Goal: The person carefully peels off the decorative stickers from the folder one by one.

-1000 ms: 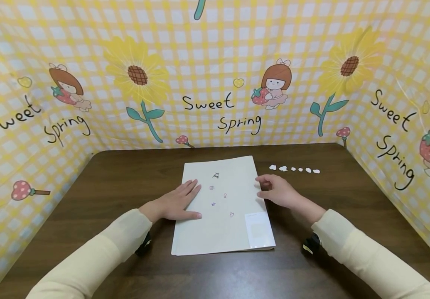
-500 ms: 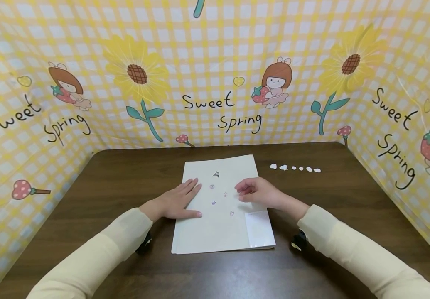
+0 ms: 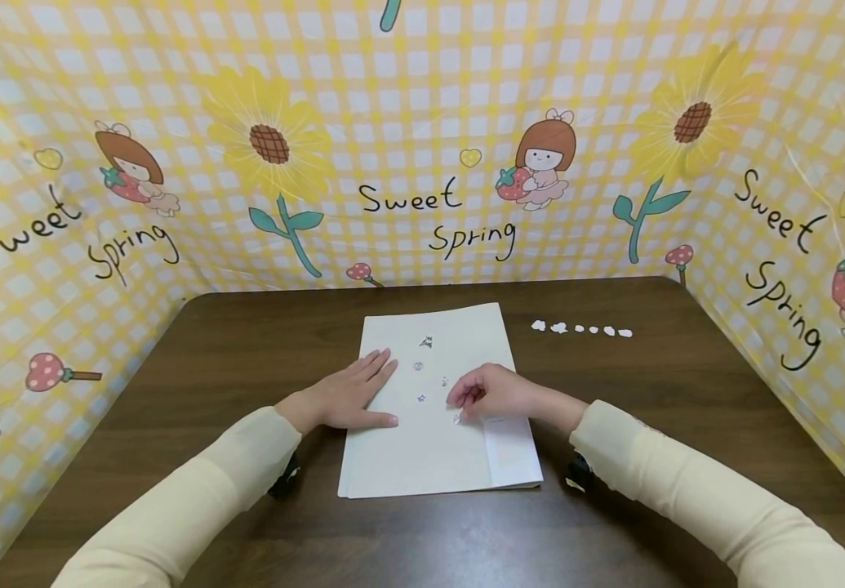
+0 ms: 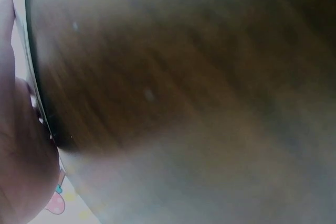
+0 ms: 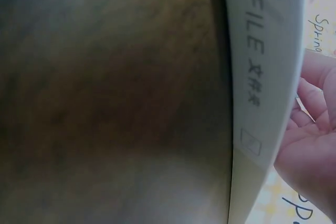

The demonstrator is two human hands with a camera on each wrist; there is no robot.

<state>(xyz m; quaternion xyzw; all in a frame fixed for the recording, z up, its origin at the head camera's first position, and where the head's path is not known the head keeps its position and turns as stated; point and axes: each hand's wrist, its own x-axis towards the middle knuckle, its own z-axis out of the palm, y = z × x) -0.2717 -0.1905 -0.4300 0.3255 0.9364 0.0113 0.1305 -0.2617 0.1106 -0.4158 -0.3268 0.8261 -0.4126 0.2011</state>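
Note:
A white file folder (image 3: 415, 461) lies flat on the table, and its printed spine (image 5: 257, 77) fills part of the right wrist view. Several small stickers or prints dot its cover, among them a dark triangular one (image 3: 426, 342), a star (image 3: 421, 398) and a heart-like one (image 3: 456, 420). My left hand (image 3: 349, 394) rests on the cover's left edge, fingers spread. Over the right half is my right hand (image 3: 495, 392), fingers loosely bent, thumb tip at the heart-like shape. Thumb and forefinger look apart; whether they touch the cover is unclear.
Several small white pieces (image 3: 582, 329) lie in a row on the dark wooden table (image 3: 260, 327), beyond the folder to the right. A white label (image 3: 512, 457) covers the folder's near right corner. Yellow checked cloth (image 3: 407, 114) encloses the table's back and sides.
My right hand has moved left from the folder's right edge onto the cover, then toward me to the heart-like shape. The left hand has stayed in place.

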